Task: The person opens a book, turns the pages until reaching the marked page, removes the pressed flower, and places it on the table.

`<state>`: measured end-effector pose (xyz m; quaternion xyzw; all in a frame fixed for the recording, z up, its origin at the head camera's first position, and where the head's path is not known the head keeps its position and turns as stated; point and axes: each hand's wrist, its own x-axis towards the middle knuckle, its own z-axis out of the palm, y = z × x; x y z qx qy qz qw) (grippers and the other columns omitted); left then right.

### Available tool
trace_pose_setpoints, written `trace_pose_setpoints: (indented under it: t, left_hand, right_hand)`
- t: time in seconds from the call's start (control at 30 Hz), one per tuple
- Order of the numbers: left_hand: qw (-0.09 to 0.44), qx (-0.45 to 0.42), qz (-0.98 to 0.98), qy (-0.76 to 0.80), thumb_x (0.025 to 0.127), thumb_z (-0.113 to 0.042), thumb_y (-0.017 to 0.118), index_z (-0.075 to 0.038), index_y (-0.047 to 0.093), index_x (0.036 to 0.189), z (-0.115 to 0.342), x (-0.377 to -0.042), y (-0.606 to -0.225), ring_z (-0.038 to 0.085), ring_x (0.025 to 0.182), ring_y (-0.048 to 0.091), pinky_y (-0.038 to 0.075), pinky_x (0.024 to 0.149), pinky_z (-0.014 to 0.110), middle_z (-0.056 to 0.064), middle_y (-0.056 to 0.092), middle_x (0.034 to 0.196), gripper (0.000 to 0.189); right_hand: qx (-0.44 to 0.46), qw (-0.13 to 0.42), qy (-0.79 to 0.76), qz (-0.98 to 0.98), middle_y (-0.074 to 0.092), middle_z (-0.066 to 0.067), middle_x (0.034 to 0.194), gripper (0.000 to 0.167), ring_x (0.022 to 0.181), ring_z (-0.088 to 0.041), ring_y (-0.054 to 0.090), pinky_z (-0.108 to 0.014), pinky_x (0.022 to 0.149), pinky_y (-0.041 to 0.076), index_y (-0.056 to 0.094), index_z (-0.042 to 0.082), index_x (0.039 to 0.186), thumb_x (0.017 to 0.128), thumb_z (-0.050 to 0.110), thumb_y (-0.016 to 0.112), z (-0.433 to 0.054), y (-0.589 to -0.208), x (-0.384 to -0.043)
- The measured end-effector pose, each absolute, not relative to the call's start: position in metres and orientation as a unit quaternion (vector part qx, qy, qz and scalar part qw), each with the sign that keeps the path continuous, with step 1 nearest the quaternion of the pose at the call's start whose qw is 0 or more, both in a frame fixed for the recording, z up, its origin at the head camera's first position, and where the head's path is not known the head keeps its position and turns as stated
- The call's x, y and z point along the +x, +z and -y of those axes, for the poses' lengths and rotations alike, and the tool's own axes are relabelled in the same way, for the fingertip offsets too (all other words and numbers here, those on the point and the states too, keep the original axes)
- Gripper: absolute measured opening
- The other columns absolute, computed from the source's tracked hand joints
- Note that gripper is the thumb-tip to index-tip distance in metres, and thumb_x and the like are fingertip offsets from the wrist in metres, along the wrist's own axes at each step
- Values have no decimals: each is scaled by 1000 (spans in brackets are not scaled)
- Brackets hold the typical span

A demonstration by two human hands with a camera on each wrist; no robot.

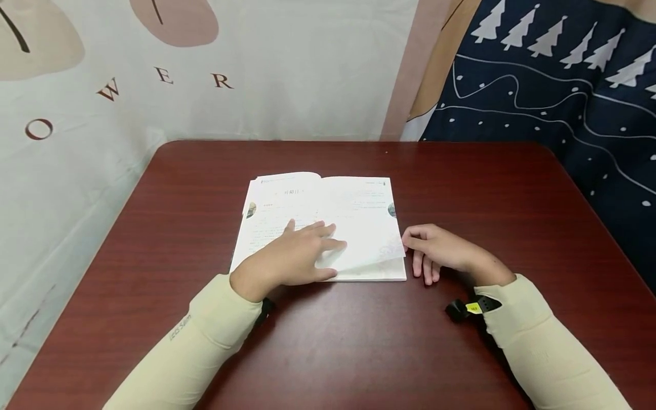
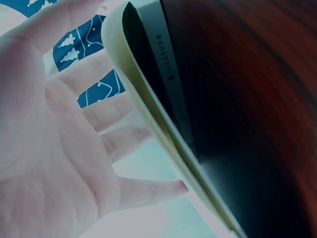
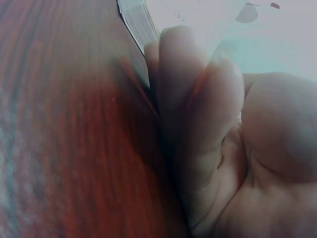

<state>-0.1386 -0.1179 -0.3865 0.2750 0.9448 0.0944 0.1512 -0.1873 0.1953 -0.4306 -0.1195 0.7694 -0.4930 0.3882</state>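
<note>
An open book [image 1: 359, 228] with white printed pages lies on the table. My left hand [image 1: 292, 256] rests across its left page and the middle, fingers spread and straight. In the left wrist view the left palm [image 2: 59, 148] faces the camera beside the book's edge [image 2: 171, 84]. At the book's right side, my right hand [image 1: 441, 250] pinches the edge of the right page between thumb and index finger. That page stands a little raised off the ones below at its lower corner. The other right fingers [image 3: 198, 99] hang curled near the tabletop; the pinch itself is hidden in the right wrist view.
The dark red-brown table [image 1: 359, 347] spreads around the book on all sides. Behind it hang a pale cloth with letters [image 1: 307, 74] and a navy cloth with white trees [image 1: 553, 97]. A black wrist strap device [image 1: 458, 310] sits under the right cuff.
</note>
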Motion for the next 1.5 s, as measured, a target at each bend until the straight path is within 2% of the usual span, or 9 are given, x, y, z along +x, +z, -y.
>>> trace_pose_setpoints:
  t: [0.23, 0.5, 0.83, 1.1, 1.3, 1.5]
  left_hand:
    - [147, 284, -943, 93, 90, -40, 71, -31, 54, 145, 117, -139, -386, 31, 150, 33, 19, 114, 74, 4, 42, 158, 57]
    - [127, 299, -942, 89, 91, -35, 69, -30, 59, 141, 118, -139, -383, 27, 147, 40, 20, 114, 72, 2, 49, 154, 51]
    - [97, 310, -939, 108, 91, -30, 66, -26, 51, 148, 121, -140, -384, 22, 140, 47, 21, 116, 69, -1, 56, 147, 58]
    - [70, 314, -941, 107, 93, -32, 70, -24, 41, 153, 119, -142, -383, 22, 137, 51, 26, 116, 65, 4, 57, 146, 67]
    - [32, 326, -939, 104, 90, -33, 74, -22, 29, 159, 118, -143, -383, 27, 140, 47, 32, 115, 61, 9, 49, 153, 83]
    - [-15, 334, -937, 99, 85, -32, 81, -20, 13, 162, 118, -145, -385, 29, 152, 28, 34, 116, 57, 12, 25, 166, 104]
  right_hand:
    - [-115, 391, -491, -770, 63, -13, 64, 28, 42, -20, 61, -31, 42, 50, 49, -2, 106, 108, 25, 43, -196, -430, -187]
    - [-116, 387, -488, -774, 64, -13, 64, 29, 42, -20, 61, -30, 41, 50, 48, -3, 106, 107, 25, 45, -194, -428, -187]
    - [-121, 387, -489, -772, 64, -12, 63, 28, 42, -19, 61, -30, 41, 49, 48, -3, 107, 107, 24, 45, -194, -430, -188]
    - [-127, 377, -476, -784, 65, -12, 62, 25, 41, -19, 61, -30, 41, 50, 53, 0, 107, 105, 25, 51, -196, -429, -187]
    - [-120, 374, -472, -790, 66, -13, 63, 23, 41, -20, 61, -30, 41, 50, 56, 3, 108, 104, 25, 52, -196, -430, -186]
    - [-122, 374, -474, -788, 66, -14, 63, 22, 41, -20, 61, -30, 41, 50, 56, 3, 109, 104, 25, 52, -196, -430, -186]
